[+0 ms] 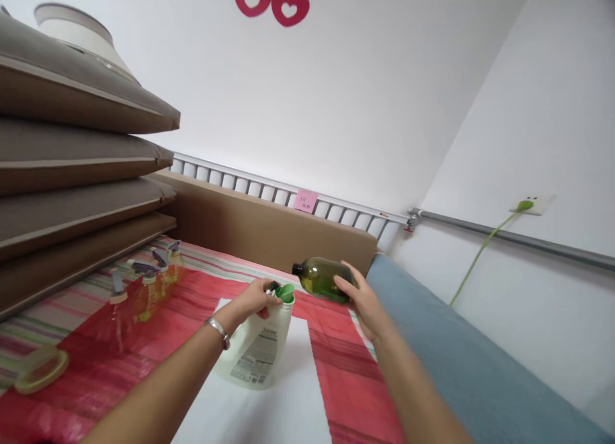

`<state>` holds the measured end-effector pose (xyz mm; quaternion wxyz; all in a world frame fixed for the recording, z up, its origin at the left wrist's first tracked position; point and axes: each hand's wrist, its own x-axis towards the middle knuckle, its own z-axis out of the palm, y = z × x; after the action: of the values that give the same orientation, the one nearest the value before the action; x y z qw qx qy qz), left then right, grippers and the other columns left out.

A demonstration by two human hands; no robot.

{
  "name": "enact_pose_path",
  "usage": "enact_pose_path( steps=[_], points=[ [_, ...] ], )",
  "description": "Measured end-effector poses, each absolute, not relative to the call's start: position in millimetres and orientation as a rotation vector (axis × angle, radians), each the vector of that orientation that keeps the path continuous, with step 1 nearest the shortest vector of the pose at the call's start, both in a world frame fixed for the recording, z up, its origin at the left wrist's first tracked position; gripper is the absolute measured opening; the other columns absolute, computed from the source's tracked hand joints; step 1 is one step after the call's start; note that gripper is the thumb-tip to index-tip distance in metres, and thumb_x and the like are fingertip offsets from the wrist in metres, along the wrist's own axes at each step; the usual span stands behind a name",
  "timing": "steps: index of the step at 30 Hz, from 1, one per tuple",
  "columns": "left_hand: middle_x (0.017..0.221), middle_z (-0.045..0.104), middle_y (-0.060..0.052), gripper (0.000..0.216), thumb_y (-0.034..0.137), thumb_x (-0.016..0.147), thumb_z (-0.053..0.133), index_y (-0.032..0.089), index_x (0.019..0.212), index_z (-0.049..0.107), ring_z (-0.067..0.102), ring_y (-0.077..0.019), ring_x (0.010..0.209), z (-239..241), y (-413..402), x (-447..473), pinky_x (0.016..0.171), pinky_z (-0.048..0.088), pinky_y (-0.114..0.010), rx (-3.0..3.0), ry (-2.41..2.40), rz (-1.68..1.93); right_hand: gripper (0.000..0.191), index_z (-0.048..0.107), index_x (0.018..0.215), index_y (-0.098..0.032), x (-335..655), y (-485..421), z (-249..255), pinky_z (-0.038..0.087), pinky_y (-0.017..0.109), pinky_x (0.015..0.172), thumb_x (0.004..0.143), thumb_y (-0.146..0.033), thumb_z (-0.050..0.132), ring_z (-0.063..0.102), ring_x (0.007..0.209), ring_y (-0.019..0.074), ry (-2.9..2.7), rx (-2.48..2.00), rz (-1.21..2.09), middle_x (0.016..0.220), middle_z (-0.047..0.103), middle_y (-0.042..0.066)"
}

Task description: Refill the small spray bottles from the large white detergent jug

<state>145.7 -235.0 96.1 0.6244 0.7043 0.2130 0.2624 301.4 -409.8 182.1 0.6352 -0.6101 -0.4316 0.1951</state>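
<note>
Head view. The fingers of the right hand (361, 300) are clamped around the base end of a green bottle (321, 279), which lies nearly level, its black neck pointing toward the pale jug (257, 351) and just apart from its green spout (287, 293). The fingers of the left hand (254, 296) close on the jug's mouth, beside the spout. White sheet (293, 393) beneath the jug.

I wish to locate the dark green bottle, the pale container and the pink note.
Dark green bottle (321, 279): head view, on its body.
Pale container (257, 353): head view, on its printed label.
Pink note (306, 201): head view, near its centre.
</note>
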Motion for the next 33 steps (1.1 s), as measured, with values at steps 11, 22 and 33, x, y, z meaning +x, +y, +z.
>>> enact_pose_path(
  steps=[11,22,33],
  points=[
    [0.086,0.064,-0.005,0.060,0.035,0.063,0.073,0.014,0.115,0.052,0.051,-0.0058,0.041,101.3,-228.5,124.9,0.045,0.048,-0.024,1.352,0.533,0.718,0.046,0.067,0.088,-0.018,230.9,-472.9,-28.2,0.050,0.037,0.068,0.054,-0.048,0.078,0.066,0.081,0.0248,-0.016,-0.733,1.136,0.089,0.071,0.010],
    [0.096,0.069,-0.005,0.042,0.026,0.067,0.071,0.020,0.107,0.058,0.057,-0.0065,0.050,122.9,-265.5,59.2,0.053,0.050,-0.022,0.902,0.429,1.197,0.049,0.063,0.098,-0.021,175.2,-462.0,-45.0,0.050,0.032,0.060,0.057,-0.046,0.077,0.066,0.070,0.0214,0.043,-0.719,1.325,0.090,0.071,0.007],
    [0.110,0.065,-0.008,0.037,0.026,0.071,0.069,0.020,0.105,0.057,0.059,-0.0064,0.055,119.1,-300.5,31.2,0.062,0.051,-0.024,0.809,0.356,1.274,0.046,0.066,0.099,-0.019,133.2,-460.5,-2.7,0.048,0.034,0.069,0.060,-0.041,0.077,0.063,0.085,0.0218,0.028,-0.635,1.339,0.102,0.068,0.009]
  ],
)
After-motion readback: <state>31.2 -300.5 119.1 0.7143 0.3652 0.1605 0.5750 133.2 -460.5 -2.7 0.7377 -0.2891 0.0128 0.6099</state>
